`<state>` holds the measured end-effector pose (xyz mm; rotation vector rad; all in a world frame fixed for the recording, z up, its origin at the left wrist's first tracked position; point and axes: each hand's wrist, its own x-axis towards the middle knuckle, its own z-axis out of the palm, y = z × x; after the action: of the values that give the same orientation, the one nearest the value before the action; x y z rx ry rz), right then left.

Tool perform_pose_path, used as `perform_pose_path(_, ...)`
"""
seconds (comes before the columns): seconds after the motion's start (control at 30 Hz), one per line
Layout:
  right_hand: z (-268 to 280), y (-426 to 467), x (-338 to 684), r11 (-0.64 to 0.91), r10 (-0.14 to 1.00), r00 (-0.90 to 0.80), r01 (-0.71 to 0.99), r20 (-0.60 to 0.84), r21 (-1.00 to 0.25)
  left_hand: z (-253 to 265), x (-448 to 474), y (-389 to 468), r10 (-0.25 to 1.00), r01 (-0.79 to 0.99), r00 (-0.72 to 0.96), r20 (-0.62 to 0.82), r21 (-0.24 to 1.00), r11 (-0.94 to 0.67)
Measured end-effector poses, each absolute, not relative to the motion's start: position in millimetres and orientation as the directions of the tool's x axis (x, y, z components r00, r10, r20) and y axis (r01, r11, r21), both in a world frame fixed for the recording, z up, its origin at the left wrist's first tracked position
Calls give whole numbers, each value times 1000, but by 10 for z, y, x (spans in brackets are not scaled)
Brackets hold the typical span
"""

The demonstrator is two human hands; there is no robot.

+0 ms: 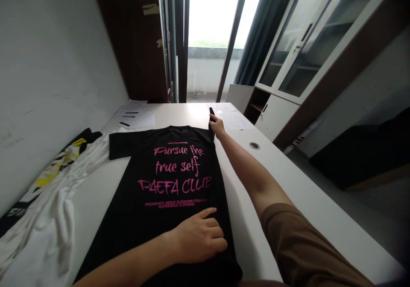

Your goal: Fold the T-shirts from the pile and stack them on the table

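T-shirt (174, 171) lies flat, right hand (218, 125) holding sleeve (211, 110).

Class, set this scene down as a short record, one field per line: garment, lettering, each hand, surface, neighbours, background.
Garment: black short-sleeved T-shirt, spread out
Lettering: pink, including "Pursue the true self"
Right hand: gripping the sleeve at the picture's right
Left hand: over the shirt's lower part, index finger extended; firm contact unclear
Surface: white table with a round hole fitting
Neighbours: crumpled white fabric and a black, yellow-patterned garment at left
Background: white glass-doored cabinet
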<state>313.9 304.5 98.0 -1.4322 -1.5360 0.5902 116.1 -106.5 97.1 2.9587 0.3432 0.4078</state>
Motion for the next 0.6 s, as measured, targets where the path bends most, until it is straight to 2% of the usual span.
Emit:
perform_pose_path(0.17, 1090, 3143, 2123, 289, 930, 50, 511, 363, -810, 1041, 647, -1149, 349, 322, 917, 195, 155, -934)
perform_pose_path(0.3, 1050, 3101, 1401, 317, 932, -32, 555, 361, -769, 1068, 262, -1222, 426, 385, 895, 129, 255, -887)
perform_pose_path(0.43, 827, 2947, 860, 320, 947, -175, 577, 269, -751, 976, 33, -1282, 459, 402, 886, 70, 379, -834)
perform_pose_path(0.6, 428, 2739, 497, 353, 919, -357, 553, 168, -755, 783, -61, -1290, 423, 366, 905, 42, 427, -827)
